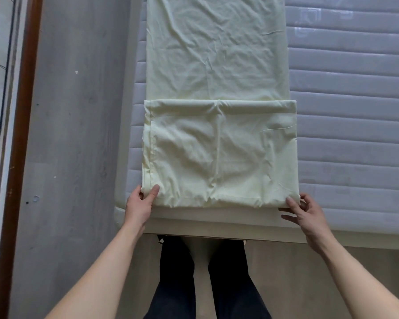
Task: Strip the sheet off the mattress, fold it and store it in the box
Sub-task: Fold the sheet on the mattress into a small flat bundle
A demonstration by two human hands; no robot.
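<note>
I note the pale sheet lying as a long strip on the mattress, near end folded over, left hand and right hand pinching its near corners (likely squaring edges for another fold).

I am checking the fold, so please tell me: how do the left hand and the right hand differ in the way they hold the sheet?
The left hand pinches the near left corner of the sheet, thumb on top; the right hand is at the near right corner. The left hand's fingers are hidden under the cloth; the right hand's fingers are spread and visible below the edge. Both sit at the folded end, over the mattress edge.
</note>
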